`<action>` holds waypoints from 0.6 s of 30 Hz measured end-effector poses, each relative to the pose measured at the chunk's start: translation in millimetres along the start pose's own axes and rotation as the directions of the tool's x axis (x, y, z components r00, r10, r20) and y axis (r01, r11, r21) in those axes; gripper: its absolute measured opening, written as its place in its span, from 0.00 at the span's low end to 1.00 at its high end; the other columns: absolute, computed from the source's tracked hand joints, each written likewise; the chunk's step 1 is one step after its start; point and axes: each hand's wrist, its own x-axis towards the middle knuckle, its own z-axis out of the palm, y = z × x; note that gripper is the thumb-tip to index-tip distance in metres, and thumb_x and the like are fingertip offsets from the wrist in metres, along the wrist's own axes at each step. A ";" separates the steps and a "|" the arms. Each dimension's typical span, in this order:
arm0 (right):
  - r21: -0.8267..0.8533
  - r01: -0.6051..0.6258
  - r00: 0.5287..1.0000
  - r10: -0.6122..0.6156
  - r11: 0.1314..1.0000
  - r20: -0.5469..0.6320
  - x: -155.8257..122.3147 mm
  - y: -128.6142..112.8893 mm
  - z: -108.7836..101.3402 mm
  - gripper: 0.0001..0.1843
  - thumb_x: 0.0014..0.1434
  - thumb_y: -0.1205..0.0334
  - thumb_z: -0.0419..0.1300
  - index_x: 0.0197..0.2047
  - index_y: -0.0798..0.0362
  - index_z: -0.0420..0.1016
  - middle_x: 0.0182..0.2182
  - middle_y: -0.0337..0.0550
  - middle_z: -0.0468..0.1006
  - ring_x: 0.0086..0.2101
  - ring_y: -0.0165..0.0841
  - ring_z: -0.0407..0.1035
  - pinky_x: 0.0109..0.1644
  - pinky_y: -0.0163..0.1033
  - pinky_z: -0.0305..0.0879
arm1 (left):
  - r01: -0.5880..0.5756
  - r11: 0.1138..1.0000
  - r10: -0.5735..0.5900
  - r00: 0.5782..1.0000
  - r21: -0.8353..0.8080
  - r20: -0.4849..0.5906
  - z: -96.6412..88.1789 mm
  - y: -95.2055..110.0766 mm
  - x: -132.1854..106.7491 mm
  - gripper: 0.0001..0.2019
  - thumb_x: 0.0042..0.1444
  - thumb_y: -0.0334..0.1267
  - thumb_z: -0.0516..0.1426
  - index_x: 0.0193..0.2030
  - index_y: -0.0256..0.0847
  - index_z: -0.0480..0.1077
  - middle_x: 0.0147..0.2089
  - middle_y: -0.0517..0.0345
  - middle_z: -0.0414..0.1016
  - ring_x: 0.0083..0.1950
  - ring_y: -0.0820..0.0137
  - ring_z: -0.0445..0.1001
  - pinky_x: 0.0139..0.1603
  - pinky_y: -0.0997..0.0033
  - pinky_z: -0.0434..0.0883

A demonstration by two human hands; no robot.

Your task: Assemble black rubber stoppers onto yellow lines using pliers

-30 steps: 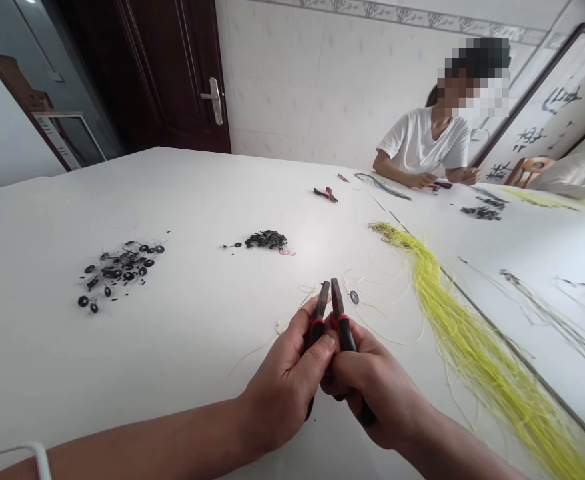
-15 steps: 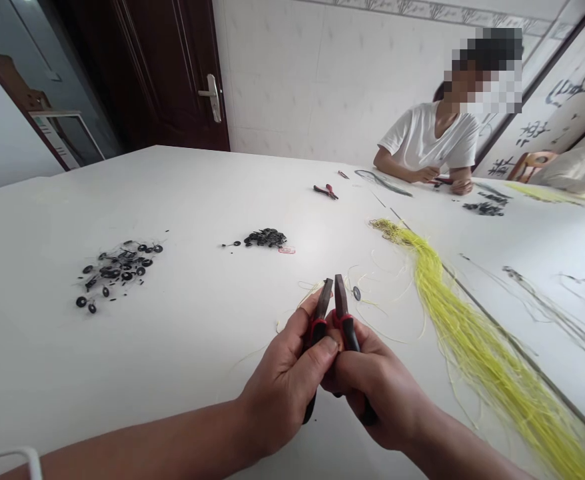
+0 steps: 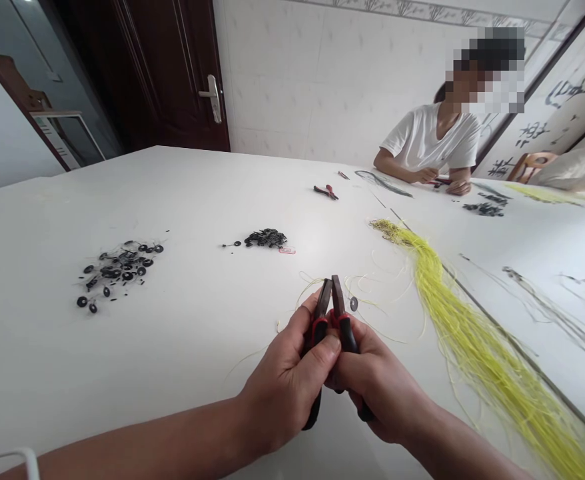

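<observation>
My left hand [image 3: 288,373] is closed around one pair of pliers [image 3: 319,329] with black and red handles. Another pair of pliers [image 3: 345,328] is gripped in my right hand [image 3: 380,383]. Their dark jaws point away from me, side by side with a narrow gap at the tips. Just right of the right-hand jaws shows a small black disc [image 3: 354,304], with thin yellow cord [image 3: 372,304] around it. Whatever lies between the jaws is too small to make out. My fingers hide part of the handles.
On the white table [image 3: 197,373] lie a pile of black discs with thin wires [image 3: 122,267], a heap of black pieces [image 3: 267,238] and a third pair of pliers [image 3: 326,193]. A bundle of yellow cords [image 3: 477,327] stretches along the right. A person [image 3: 427,143] sits across the table.
The jaws of the two pliers have come a little closer together. The small black disc has shifted slightly left and down. Both hands keep their hold.
</observation>
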 end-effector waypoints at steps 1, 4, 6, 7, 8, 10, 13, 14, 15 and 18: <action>-0.012 -0.004 1.000 0.004 1.000 -0.004 0.2 -0.1 0.1 0.10 0.38 0.73 0.49 0.26 0.52 0.60 0.15 0.30 0.55 0.17 0.22 0.47 0.19 0.32 0.42 | 0.003 1.000 -0.003 1.000 -0.005 -0.003 0.3 0.3 0.2 0.19 0.60 0.36 0.47 0.57 0.51 0.57 0.45 0.60 0.69 0.48 0.71 0.65 0.49 0.73 0.62; -0.044 -0.032 0.999 0.032 0.999 -0.015 0.4 -1.1 0.5 0.10 0.37 0.72 0.49 0.26 0.52 0.60 0.14 0.29 0.55 0.15 0.22 0.46 0.17 0.32 0.39 | 0.021 1.000 -0.021 1.000 -0.013 -0.017 0.6 0.5 0.3 0.18 0.60 0.36 0.47 0.56 0.52 0.58 0.42 0.61 0.69 0.45 0.74 0.65 0.47 0.75 0.62; -0.050 -0.049 0.999 0.049 0.998 -0.015 0.4 -1.9 0.3 0.10 0.36 0.72 0.48 0.26 0.52 0.60 0.13 0.29 0.55 0.15 0.21 0.45 0.16 0.32 0.38 | 0.035 0.999 -0.035 0.999 -0.016 -0.017 0.2 0.5 0.2 0.16 0.60 0.36 0.47 0.55 0.52 0.60 0.39 0.63 0.67 0.42 0.75 0.65 0.46 0.76 0.62; -0.047 -0.054 0.998 0.054 0.997 -0.013 0.5 -2.3 0.2 0.10 0.36 0.72 0.48 0.26 0.52 0.60 0.13 0.29 0.55 0.15 0.21 0.44 0.16 0.32 0.38 | 0.038 0.999 -0.038 0.999 -0.016 -0.019 -0.1 0.4 0.2 0.16 0.59 0.36 0.48 0.54 0.52 0.60 0.37 0.63 0.66 0.41 0.76 0.64 0.45 0.76 0.63; -0.039 -0.057 0.998 0.056 0.998 -0.009 0.6 -2.8 0.0 0.10 0.36 0.72 0.49 0.25 0.52 0.60 0.13 0.29 0.55 0.15 0.21 0.44 0.16 0.32 0.38 | 0.040 0.999 -0.040 0.999 -0.016 -0.022 -0.4 0.5 0.3 0.15 0.59 0.36 0.48 0.53 0.53 0.61 0.36 0.64 0.65 0.40 0.76 0.64 0.44 0.77 0.63; -0.008 -0.060 0.998 0.060 0.998 -0.002 0.8 -3.6 -0.3 0.09 0.35 0.73 0.49 0.24 0.52 0.59 0.13 0.29 0.56 0.15 0.21 0.45 0.17 0.32 0.39 | 0.057 0.998 -0.057 0.998 -0.031 -0.012 -1.3 0.8 0.8 0.15 0.59 0.36 0.49 0.52 0.53 0.62 0.34 0.64 0.63 0.38 0.76 0.63 0.40 0.78 0.64; 0.049 -0.055 0.998 0.054 0.997 0.022 1.4 -5.1 -0.2 0.09 0.34 0.74 0.49 0.23 0.53 0.58 0.14 0.30 0.57 0.17 0.22 0.48 0.19 0.32 0.40 | 0.105 0.991 -0.105 0.994 -0.078 0.006 -2.4 1.9 1.7 0.15 0.58 0.36 0.49 0.52 0.52 0.61 0.30 0.65 0.60 0.31 0.78 0.62 0.33 0.79 0.64; 0.064 -0.053 0.998 0.051 0.997 0.030 1.7 -5.6 0.0 0.09 0.34 0.75 0.49 0.22 0.53 0.57 0.14 0.30 0.57 0.17 0.22 0.48 0.19 0.32 0.40 | 0.118 0.989 -0.118 0.993 -0.092 0.009 -2.8 2.4 2.0 0.15 0.58 0.36 0.49 0.52 0.52 0.61 0.29 0.66 0.60 0.30 0.78 0.61 0.32 0.79 0.63; 0.079 -0.047 0.998 0.044 0.996 0.037 2.0 -6.1 0.1 0.09 0.34 0.75 0.49 0.22 0.53 0.57 0.14 0.30 0.57 0.17 0.22 0.48 0.19 0.33 0.40 | 0.124 0.987 -0.124 0.992 -0.101 0.008 -3.0 2.8 2.2 0.15 0.58 0.36 0.49 0.52 0.52 0.61 0.28 0.66 0.60 0.28 0.79 0.60 0.31 0.80 0.63; 0.105 -0.033 0.999 0.028 0.994 0.041 2.8 -6.8 0.0 0.09 0.34 0.75 0.49 0.21 0.53 0.56 0.14 0.30 0.56 0.18 0.22 0.49 0.20 0.33 0.42 | 0.127 0.986 -0.127 0.992 -0.107 0.013 -3.6 3.3 2.4 0.15 0.58 0.36 0.50 0.52 0.51 0.61 0.29 0.66 0.61 0.28 0.80 0.60 0.30 0.80 0.63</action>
